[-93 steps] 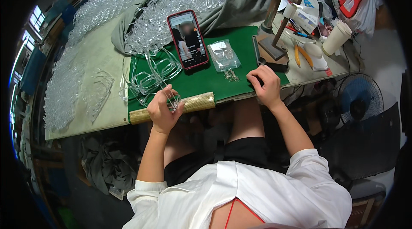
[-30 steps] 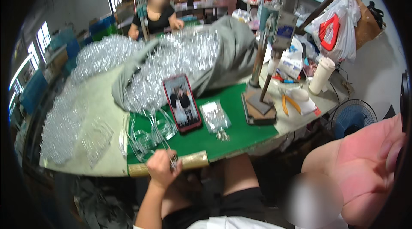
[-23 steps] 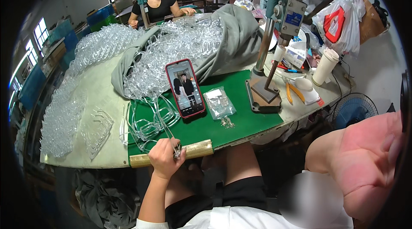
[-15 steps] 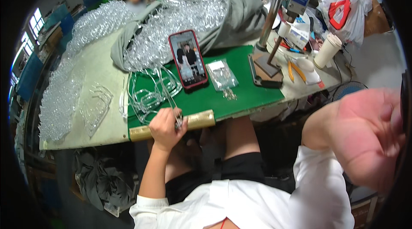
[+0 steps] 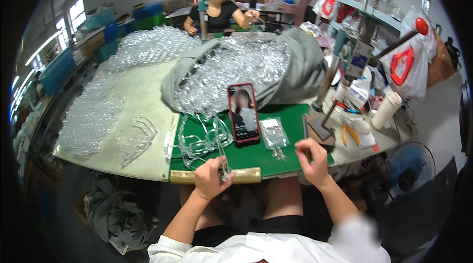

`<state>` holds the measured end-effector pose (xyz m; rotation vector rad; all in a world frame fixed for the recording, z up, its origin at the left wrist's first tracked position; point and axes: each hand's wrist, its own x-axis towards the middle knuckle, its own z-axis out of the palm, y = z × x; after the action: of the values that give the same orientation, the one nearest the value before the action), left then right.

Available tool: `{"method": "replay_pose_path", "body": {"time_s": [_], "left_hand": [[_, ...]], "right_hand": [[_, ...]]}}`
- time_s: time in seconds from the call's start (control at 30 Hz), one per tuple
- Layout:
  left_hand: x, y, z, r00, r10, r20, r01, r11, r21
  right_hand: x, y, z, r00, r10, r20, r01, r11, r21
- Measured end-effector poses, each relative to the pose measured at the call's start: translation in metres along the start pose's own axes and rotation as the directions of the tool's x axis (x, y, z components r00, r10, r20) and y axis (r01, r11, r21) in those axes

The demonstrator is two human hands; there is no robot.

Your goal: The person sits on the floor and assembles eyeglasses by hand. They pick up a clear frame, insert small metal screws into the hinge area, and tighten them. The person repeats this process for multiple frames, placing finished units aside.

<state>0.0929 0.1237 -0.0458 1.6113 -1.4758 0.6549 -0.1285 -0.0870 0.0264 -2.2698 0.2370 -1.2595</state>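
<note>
Near left, the left hand (image 5: 209, 179) grasped a clear, glossy, thin-armed frame (image 5: 225, 168); whether the right hand (image 5: 314, 163) held anything was unclear.

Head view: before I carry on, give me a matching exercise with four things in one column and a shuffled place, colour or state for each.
1. left hand
2. smartphone
3. pliers
4. electric fan

A. orange-handled, lying on the table
B. blue, near the picture's right side
C. closed on a clear eyeglass frame
D. red-rimmed and lit up

Pairs: 1-C, 2-D, 3-A, 4-B
</note>
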Motion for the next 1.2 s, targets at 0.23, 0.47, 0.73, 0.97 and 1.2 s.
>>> {"method": "replay_pose_path", "body": {"time_s": [0.23,0.47,0.73,0.97,1.2], "left_hand": [[0.012,0.009,-0.004,0.989,-0.032,0.144,0.029,0.999,0.022],[0.014,0.010,-0.002,0.983,-0.046,0.180,0.023,0.991,0.128],[-0.015,-0.010,0.008,0.984,-0.107,0.144,0.103,0.994,0.037],[-0.010,-0.006,0.012,0.996,-0.046,0.071,0.033,0.985,0.171],[0.004,0.004,0.010,0.994,-0.016,0.107,-0.008,0.976,0.216]], "right_hand": [[-0.024,0.062,0.001,0.943,0.325,-0.075,-0.311,0.937,0.160],[-0.026,0.059,0.003,0.975,0.224,-0.006,-0.224,0.974,0.032],[-0.017,0.060,-0.009,0.966,0.183,0.184,-0.216,0.960,0.178],[-0.018,0.065,-0.018,0.899,0.243,0.364,-0.350,0.898,0.266],[-0.015,0.065,-0.024,0.829,0.306,0.468,-0.475,0.827,0.300]]}}
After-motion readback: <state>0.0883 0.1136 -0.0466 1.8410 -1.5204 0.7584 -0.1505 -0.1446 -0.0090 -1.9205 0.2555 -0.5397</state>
